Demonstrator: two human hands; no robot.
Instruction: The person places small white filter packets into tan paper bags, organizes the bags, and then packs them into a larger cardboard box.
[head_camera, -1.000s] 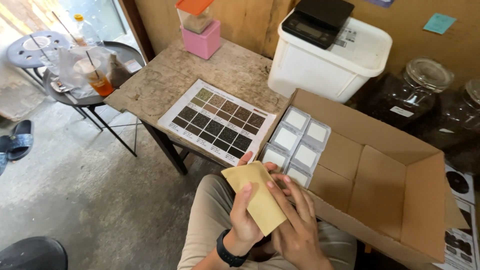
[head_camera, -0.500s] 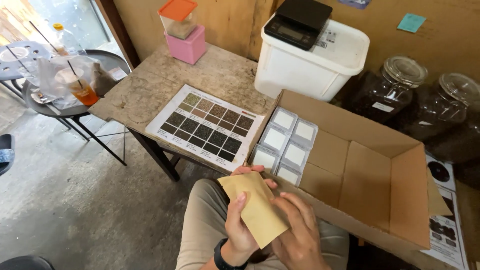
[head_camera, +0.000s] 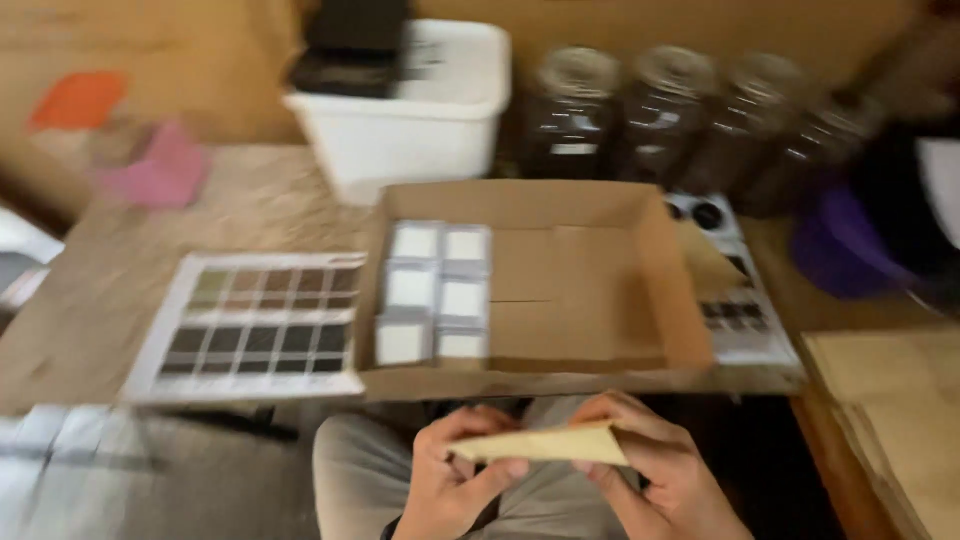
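Both hands, left hand (head_camera: 455, 475) and right hand (head_camera: 655, 470), are clamped on the ends of a flat tan paper pouch (head_camera: 545, 443) over the lap, just below the open brown cardboard box (head_camera: 590, 290) on the bench (head_camera: 100, 300); handling step, needs steady two-handed grip.

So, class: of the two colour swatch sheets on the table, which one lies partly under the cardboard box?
The right-hand sheet; the left sheet lies fully exposed beside the cardboard box.
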